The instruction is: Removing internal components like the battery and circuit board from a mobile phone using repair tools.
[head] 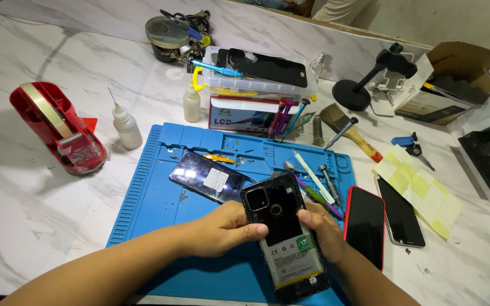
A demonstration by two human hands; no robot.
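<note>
1. We've got the opened phone (283, 238) pinched between both hands, left hand (229, 226) on one edge, right hand (320, 226) on the other, just above the blue mat (160, 204).
2. Looks light and stiff but fragile, with the battery exposed, so we'd grip the frame edges only.
3. The back cover (208, 177) lies on the mat beside it.

- Opened phone (283, 238): back cover off, battery showing; held over the blue mat (160, 209).
- Left hand (225, 226): grips the phone's left edge, thumb on its back.
- Right hand (321, 226): grips the right edge.
- Dark back cover (208, 177): flat on the mat, at 10 o'clock from the phone.
- Red-cased phone (364, 224): just beside the right hand, at 3 o'clock.
- Red tape dispenser (58, 127): far off at 9 o'clock, on the marble table (24, 226).
- Screwdrivers (319, 181): at 1 o'clock on the mat.
</note>
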